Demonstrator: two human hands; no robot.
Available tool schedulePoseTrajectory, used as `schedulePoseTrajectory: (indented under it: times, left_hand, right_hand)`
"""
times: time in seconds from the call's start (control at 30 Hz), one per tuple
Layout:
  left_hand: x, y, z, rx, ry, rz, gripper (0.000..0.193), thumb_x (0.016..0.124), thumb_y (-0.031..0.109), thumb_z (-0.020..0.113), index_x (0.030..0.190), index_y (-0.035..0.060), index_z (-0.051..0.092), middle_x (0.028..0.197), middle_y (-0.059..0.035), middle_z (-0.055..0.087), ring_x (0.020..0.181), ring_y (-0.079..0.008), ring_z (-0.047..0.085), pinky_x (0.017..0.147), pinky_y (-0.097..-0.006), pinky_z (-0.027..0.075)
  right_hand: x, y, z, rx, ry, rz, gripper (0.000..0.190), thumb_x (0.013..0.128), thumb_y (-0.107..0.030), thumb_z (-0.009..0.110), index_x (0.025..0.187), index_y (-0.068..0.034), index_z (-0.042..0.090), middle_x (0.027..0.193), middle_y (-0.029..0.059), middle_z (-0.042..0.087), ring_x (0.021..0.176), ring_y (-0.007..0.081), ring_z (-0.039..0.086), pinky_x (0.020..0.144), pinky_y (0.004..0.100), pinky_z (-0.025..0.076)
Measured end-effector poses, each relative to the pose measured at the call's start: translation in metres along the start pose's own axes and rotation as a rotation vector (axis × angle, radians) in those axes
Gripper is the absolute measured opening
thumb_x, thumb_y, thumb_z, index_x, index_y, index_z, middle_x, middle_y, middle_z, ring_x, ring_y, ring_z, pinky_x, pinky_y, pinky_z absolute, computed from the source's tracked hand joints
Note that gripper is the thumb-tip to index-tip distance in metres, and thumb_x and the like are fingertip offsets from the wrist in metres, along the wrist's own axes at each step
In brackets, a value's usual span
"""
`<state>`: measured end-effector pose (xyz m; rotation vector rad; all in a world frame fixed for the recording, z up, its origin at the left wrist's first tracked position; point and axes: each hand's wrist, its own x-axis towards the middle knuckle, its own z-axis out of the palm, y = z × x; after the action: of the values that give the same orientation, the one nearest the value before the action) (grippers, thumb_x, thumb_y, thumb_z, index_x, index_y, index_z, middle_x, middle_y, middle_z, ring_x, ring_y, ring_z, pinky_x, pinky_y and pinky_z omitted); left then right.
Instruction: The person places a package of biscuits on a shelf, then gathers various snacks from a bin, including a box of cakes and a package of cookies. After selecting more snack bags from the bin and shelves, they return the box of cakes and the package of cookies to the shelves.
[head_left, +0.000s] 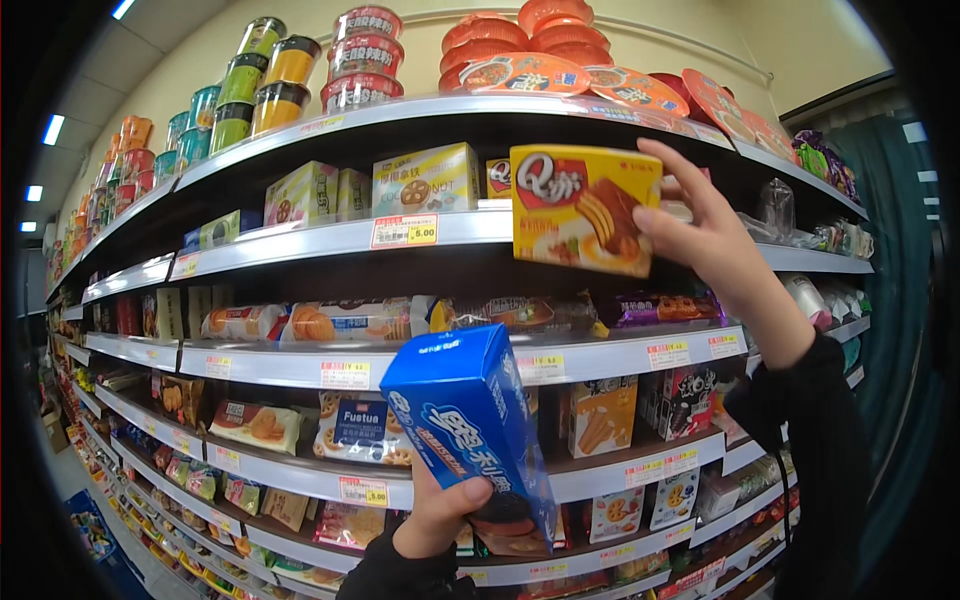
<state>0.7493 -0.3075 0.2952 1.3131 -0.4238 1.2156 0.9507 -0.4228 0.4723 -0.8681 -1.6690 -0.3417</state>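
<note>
My left hand (442, 506) grips a blue Oreo cookie box (469, 427) low in the middle of the view. The box is tilted, its top end up and its printed front turned towards the lower left. Higher up and to the right, my right hand (694, 214) holds a yellow snack cake box (585, 206) by its right end, thumb on the front face. That box is in front of the upper shelf (472, 229), and it covers part of the shelf edge. Another yellow box (499, 178) of like print stands on the shelf, partly hidden behind it.
Yellow and white cookie boxes (424, 180) stand left of the yellow box. Tubs of instant noodles (365, 56) and orange bowls (525, 71) are stacked on top. Lower shelves hold wrapped biscuits (352, 319) and cartons (602, 416). A dark green curtain (892, 300) hangs at right.
</note>
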Motion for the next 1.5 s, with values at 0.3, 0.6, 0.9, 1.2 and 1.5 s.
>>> schedulePoseTrajectory:
  times: [0.3,0.6,0.9,1.2,1.5]
  left_hand:
    - [-0.008,-0.008,-0.043,0.053,0.064,-0.081,0.069,0.062,0.012,0.07,0.119,0.0006,0.033,0.106,-0.011,0.051,0.094,-0.0192,0.053,0.081,-0.03,0.045]
    - [-0.008,-0.008,-0.069,0.056,0.09,-0.076,0.072,0.061,0.009,0.071,0.12,-0.0009,0.031,0.103,-0.0124,0.052,0.092,-0.0202,0.055,0.079,-0.0305,0.046]
    - [-0.021,-0.012,-0.091,0.198,0.016,-0.196,0.084,0.057,0.011,0.076,0.124,-0.0006,0.026,0.115,-0.0142,0.044,0.101,-0.0201,0.049,0.084,-0.0308,0.042]
    - [-0.027,-0.001,-0.087,0.279,-0.094,-0.199,0.064,0.064,0.025,0.072,0.116,0.0047,0.04,0.122,-0.0141,0.038,0.108,-0.0245,0.043,0.088,-0.0388,0.038]
    - [-0.023,-0.007,-0.077,0.293,-0.053,-0.155,0.076,0.059,0.026,0.074,0.12,0.0041,0.034,0.123,-0.0156,0.036,0.11,-0.0256,0.042,0.091,-0.0404,0.036]
  right_hand:
    - [0.076,0.04,0.017,-0.064,0.06,-0.253,0.058,0.076,-0.012,0.06,0.127,-0.015,0.036,0.118,0.0136,0.041,0.105,0.0217,0.046,0.088,0.0318,0.041]
    - [0.087,0.057,0.019,-0.089,0.001,-0.194,0.058,0.078,-0.017,0.059,0.13,-0.019,0.034,0.109,0.0107,0.045,0.093,0.0184,0.052,0.082,0.029,0.043]
    - [0.101,0.064,0.022,0.106,-0.036,0.212,0.06,0.082,-0.025,0.055,0.132,-0.015,0.025,0.108,0.0082,0.049,0.097,0.0169,0.052,0.085,0.0311,0.041]
    - [0.115,0.065,0.029,0.06,-0.06,0.351,0.053,0.083,-0.028,0.051,0.13,-0.016,0.028,0.108,0.0064,0.05,0.092,0.0162,0.054,0.08,0.0331,0.043]
    - [0.121,0.071,0.034,-0.032,-0.034,0.416,0.053,0.085,-0.027,0.05,0.131,-0.014,0.027,0.11,0.0066,0.049,0.093,0.015,0.052,0.082,0.0306,0.042]
